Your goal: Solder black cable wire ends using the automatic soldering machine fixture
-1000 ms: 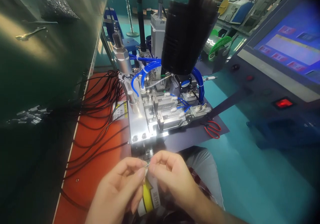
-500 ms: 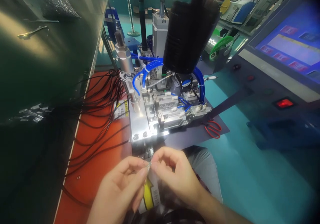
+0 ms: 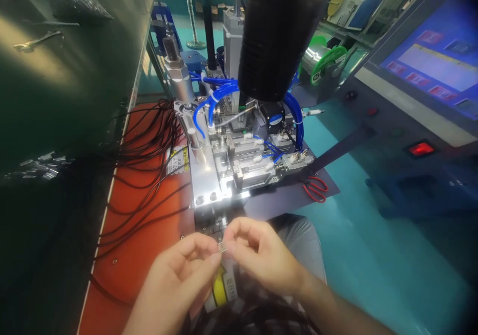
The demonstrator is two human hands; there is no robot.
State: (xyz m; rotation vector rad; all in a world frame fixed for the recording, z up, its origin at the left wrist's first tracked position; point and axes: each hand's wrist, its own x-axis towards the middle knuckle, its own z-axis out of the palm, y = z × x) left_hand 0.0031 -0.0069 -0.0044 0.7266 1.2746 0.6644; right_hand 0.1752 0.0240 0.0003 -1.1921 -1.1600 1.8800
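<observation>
My left hand [image 3: 186, 270] and my right hand [image 3: 259, 250] meet fingertip to fingertip at the bottom centre. Between them is a thin, short metallic piece [image 3: 223, 250], too small to name. Thumb and forefinger of the left pinch its left end; those of the right close on its right end. Just beyond the fingers lies the front of a bench machine [image 3: 211, 178] with a shiny metal plate, cylinders and blue air tubes [image 3: 224, 93]. Below the hands a label with a yellow arrow [image 3: 219, 291] shows.
Black cables [image 3: 149, 170] cross the orange surface [image 3: 138, 245] at left. On the dark table are small metal parts [image 3: 48, 166] and a wrench [image 3: 37, 41]. Red-handled pliers [image 3: 315, 189] lie right of the machine. A black cylinder [image 3: 278, 41] hangs above; a control panel [image 3: 418, 106] stands right.
The view has shifted slightly, so the machine and table sit a little further left and higher. Both hands keep their pinch; the thin piece between them shows at a slightly different angle.
</observation>
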